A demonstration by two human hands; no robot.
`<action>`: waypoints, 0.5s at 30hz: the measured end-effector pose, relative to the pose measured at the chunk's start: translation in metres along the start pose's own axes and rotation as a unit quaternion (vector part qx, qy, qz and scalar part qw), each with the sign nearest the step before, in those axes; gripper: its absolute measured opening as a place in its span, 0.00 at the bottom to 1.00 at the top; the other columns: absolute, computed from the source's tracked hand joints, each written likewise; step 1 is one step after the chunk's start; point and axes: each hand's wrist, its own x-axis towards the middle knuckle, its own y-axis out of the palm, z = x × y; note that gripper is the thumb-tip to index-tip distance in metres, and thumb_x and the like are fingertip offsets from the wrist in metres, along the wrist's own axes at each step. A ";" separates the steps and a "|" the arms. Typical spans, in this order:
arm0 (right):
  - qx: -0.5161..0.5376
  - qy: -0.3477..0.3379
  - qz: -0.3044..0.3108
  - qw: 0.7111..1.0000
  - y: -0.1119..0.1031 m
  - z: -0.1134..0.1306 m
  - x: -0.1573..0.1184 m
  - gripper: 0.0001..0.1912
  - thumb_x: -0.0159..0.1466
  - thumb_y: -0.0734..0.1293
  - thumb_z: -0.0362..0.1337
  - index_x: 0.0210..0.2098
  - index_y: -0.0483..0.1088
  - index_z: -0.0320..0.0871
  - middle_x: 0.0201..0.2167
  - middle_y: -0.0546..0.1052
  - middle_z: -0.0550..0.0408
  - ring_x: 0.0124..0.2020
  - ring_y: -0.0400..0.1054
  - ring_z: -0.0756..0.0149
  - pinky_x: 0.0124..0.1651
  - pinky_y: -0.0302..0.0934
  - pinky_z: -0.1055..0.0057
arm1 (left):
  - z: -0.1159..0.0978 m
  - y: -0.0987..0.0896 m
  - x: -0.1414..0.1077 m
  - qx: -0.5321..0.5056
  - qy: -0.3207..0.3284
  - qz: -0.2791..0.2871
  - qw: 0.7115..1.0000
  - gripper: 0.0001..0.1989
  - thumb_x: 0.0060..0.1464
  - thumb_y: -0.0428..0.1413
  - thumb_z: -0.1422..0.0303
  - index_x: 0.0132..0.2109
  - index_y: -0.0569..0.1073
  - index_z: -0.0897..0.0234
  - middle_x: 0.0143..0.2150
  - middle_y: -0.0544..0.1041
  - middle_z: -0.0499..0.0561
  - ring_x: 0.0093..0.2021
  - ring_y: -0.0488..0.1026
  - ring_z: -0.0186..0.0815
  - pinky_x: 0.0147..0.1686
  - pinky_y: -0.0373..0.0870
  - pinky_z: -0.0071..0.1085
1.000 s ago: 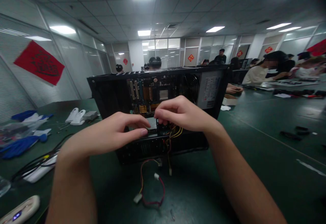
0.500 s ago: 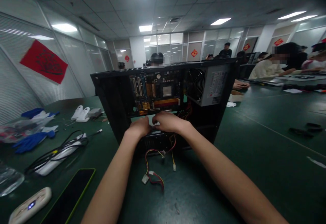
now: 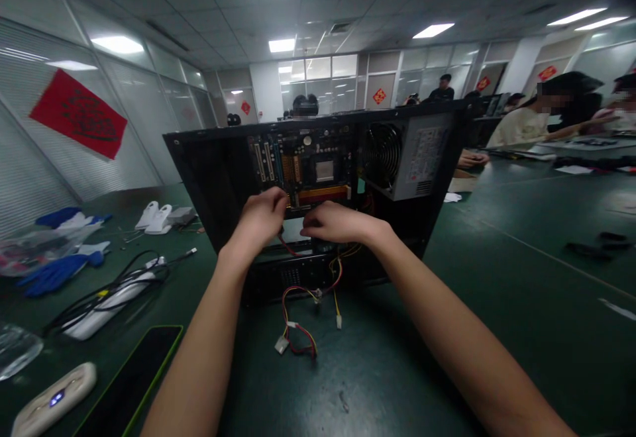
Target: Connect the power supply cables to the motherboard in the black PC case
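A black computer case (image 3: 193,179) stands with its open side facing me. Inside are the motherboard (image 3: 278,159), a silver power supply (image 3: 415,159) with a round fan grille, and a flat silvery part (image 3: 293,230) below the board. My left hand (image 3: 263,217) is closed in front of the board's lower left, seemingly pinching a thin red cable (image 3: 288,246) that runs down from its fingers. My right hand (image 3: 332,222) has its fingers curled together beside the silvery part; what it grips, if anything, is hidden. Loose power connectors (image 3: 282,344) on coloured wires hang out over the table.
On the green table (image 3: 387,364) at left lie a phone (image 3: 132,381), a pale device with a lit display (image 3: 54,397), a power strip (image 3: 112,301) with black cable, and blue gloves (image 3: 57,275). A co-worker's hand (image 3: 472,159) and a small box (image 3: 461,182) are beyond the case's right side.
My left hand has risen and moved left, away from my right hand, and a red cable now shows below it. My right hand has lifted slightly. The case appears slightly shifted in view.
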 end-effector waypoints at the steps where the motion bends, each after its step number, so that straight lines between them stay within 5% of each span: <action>1: 0.014 -0.007 0.009 1.000 -0.001 0.001 -0.002 0.14 0.68 0.66 0.42 0.41 0.80 0.38 0.37 0.82 0.47 0.37 0.74 0.61 0.38 0.59 0.71 | -0.005 -0.009 0.000 -0.042 0.023 -0.048 0.998 0.13 0.64 0.49 0.66 0.43 0.77 0.64 0.39 0.81 0.54 0.38 0.77 0.39 0.38 0.70 0.31; 4: 0.050 -0.023 0.050 0.997 -0.004 0.005 -0.005 0.15 0.67 0.67 0.42 0.43 0.79 0.38 0.38 0.81 0.48 0.35 0.72 0.63 0.35 0.59 0.72 | -0.016 -0.035 -0.005 -0.146 0.078 -0.189 0.968 0.10 0.62 0.53 0.65 0.42 0.77 0.64 0.36 0.80 0.51 0.36 0.76 0.36 0.36 0.70 0.29; 7: 0.084 -0.053 0.097 0.990 -0.005 0.009 -0.005 0.14 0.68 0.66 0.41 0.44 0.78 0.37 0.37 0.80 0.51 0.33 0.70 0.66 0.33 0.58 0.73 | -0.023 -0.054 -0.012 -0.207 0.110 -0.269 0.934 0.08 0.62 0.55 0.64 0.43 0.76 0.61 0.30 0.77 0.47 0.28 0.72 0.31 0.27 0.68 0.25; 11: 0.104 -0.067 0.110 0.986 -0.008 0.013 -0.006 0.20 0.71 0.60 0.43 0.32 0.75 0.38 0.24 0.73 0.57 0.24 0.62 0.70 0.28 0.53 0.73 | -0.026 -0.067 -0.018 -0.250 0.118 -0.299 0.913 0.08 0.62 0.57 0.61 0.43 0.77 0.59 0.28 0.75 0.46 0.24 0.70 0.29 0.23 0.66 0.26; 15: 0.204 -0.077 0.117 0.969 -0.019 0.019 -0.014 0.22 0.73 0.58 0.45 0.30 0.73 0.38 0.26 0.74 0.55 0.27 0.67 0.70 0.31 0.59 0.74 | -0.023 -0.070 -0.020 -0.248 0.129 -0.302 0.911 0.11 0.63 0.56 0.56 0.45 0.76 0.57 0.30 0.75 0.47 0.24 0.70 0.29 0.23 0.67 0.27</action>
